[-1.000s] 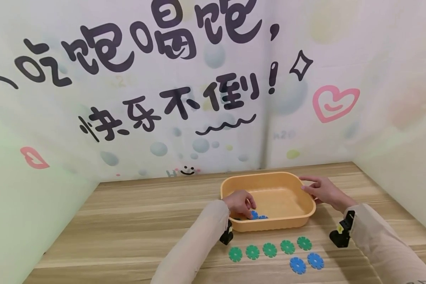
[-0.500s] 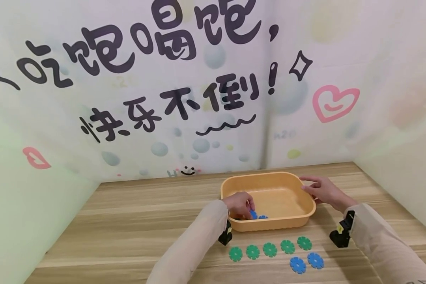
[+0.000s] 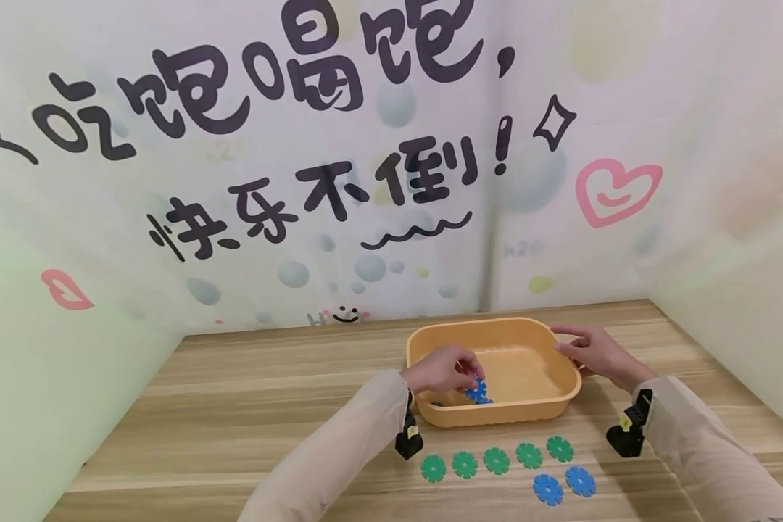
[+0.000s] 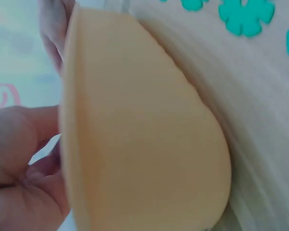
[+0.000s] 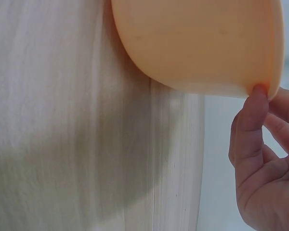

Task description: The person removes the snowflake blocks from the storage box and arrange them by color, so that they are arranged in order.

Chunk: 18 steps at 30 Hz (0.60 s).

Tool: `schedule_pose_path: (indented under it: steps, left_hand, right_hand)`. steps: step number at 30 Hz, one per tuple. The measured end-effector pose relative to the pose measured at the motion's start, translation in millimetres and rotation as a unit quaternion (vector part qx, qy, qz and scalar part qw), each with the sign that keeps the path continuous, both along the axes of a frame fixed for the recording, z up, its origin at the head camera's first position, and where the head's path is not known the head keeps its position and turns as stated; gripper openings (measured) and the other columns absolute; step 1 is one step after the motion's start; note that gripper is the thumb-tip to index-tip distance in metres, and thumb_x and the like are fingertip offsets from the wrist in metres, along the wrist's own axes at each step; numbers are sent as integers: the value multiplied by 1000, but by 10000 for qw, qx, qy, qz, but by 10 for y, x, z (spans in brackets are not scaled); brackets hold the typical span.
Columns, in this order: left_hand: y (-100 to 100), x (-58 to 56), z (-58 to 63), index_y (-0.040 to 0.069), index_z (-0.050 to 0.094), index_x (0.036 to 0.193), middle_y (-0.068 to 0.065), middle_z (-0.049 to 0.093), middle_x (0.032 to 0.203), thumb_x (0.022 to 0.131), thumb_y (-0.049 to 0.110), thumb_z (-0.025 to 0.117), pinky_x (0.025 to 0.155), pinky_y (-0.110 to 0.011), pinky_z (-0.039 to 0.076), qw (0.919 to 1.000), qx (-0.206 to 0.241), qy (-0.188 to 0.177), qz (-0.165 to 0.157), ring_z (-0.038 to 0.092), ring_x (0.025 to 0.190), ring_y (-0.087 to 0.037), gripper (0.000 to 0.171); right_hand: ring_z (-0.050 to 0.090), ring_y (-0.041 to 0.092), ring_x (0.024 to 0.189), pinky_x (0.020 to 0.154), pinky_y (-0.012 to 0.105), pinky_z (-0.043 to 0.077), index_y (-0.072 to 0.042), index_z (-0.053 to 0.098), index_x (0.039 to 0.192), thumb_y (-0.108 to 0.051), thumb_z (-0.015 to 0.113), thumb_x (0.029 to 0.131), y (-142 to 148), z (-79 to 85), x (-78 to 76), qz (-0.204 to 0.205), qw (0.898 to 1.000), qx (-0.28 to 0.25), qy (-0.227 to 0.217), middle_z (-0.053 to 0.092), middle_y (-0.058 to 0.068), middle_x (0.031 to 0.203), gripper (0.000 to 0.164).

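Note:
An orange-yellow plastic basin [image 3: 522, 413] stands on the wooden table. My left hand [image 3: 445, 368] is over its left part, pinching a blue notched plastic disc [image 3: 476, 391] between thumb and fingers. Another blue piece shows just below that disc on the basin floor. In the left wrist view the basin wall [image 4: 149, 120] hides the fingertips of the left hand [image 4: 24, 163]. My right hand [image 3: 597, 353] grips the basin's right rim, thumb on one side and fingers on the other; the right wrist view shows these fingers [image 5: 253, 125] pressed at the rim.
In front of the basin lies a row of several green notched discs [image 3: 496, 461]. Two blue discs [image 3: 548, 489] lie below the row's right end. A printed cloth wall [image 3: 391, 217] closes off the back and sides of the table [image 3: 235, 406].
My left hand has risen slightly and moved right inside the basin, lifting a blue disc from the others. The right hand stays on the rim.

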<state>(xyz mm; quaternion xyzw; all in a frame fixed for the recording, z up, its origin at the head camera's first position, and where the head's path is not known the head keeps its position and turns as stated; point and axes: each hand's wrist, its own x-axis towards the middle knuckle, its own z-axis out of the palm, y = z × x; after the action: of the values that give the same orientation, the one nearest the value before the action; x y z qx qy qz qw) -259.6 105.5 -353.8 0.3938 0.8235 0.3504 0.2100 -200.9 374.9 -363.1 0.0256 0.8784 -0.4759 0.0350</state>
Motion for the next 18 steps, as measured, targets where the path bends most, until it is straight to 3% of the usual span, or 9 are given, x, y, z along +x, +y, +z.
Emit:
schedule_pose_path:
  steps: [8, 13, 18]
  left_hand:
    - [-101, 133, 52, 3, 66, 87, 2, 62, 76, 81, 3, 62, 59, -17, 47, 9942, 958, 486, -92, 56, 62, -4, 7]
    - [-192, 255, 61, 4, 67, 89, 0, 65, 80, 81, 4, 63, 62, -17, 47, 9883, 1421, 517, -176, 55, 68, -1, 10]
    - [-264, 420, -19, 5, 68, 89, -2, 65, 84, 80, 6, 64, 66, -19, 47, 9807, 1886, 455, -252, 55, 73, 0, 10]
  right_hand:
    - [55, 20, 69, 58, 34, 50, 9, 29, 133, -16, 48, 92, -7, 12, 11, 24, 10000, -31, 35, 58, 19, 92, 51]
    - [55, 19, 69, 59, 34, 50, 8, 29, 133, -17, 49, 92, -5, 1, 5, 12, 10000, -28, 3, 58, 19, 93, 52]
    - [55, 19, 69, 58, 34, 50, 8, 29, 133, -17, 49, 92, 3, -14, -3, 12, 10000, -44, 15, 59, 18, 93, 52]
